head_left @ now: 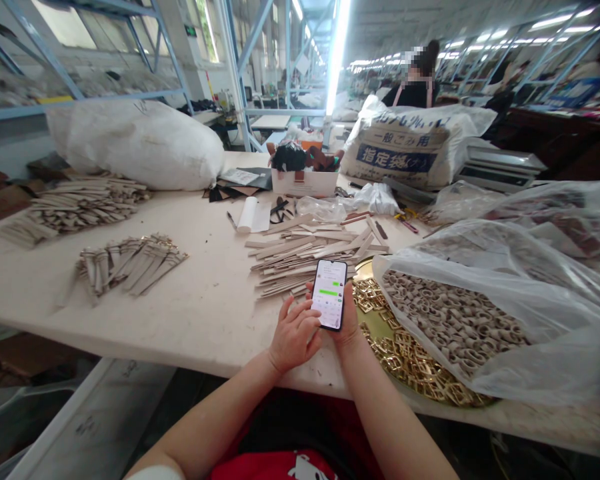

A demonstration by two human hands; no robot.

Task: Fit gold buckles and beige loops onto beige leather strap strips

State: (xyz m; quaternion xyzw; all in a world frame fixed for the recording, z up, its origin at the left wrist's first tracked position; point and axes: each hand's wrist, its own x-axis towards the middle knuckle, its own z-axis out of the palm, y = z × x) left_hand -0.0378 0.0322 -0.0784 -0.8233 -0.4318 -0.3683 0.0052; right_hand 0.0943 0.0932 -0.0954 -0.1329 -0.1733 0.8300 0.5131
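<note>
A phone (330, 293) with a lit chat screen and keyboard is held upright over the table's front edge. My right hand (349, 317) is wrapped round its right side and lower back. At the phone's lower left, my left hand (294, 333) has its fingers apart, with a fingertip at the screen. Just behind the phone lies a loose pile of beige strips (300, 250). To the right of my right hand, gold metal buckles (415, 357) fill a round gold tray (387, 323), partly under a clear plastic bag of small beige loops (455, 320).
Strip bundles (130, 263) lie on the left of the table (205, 300). Farther back are a stuffed white sack (140, 143), a white box (304, 183), a paper roll (247, 215) and a printed sack (410, 143). A person (416, 90) is beyond the printed sack.
</note>
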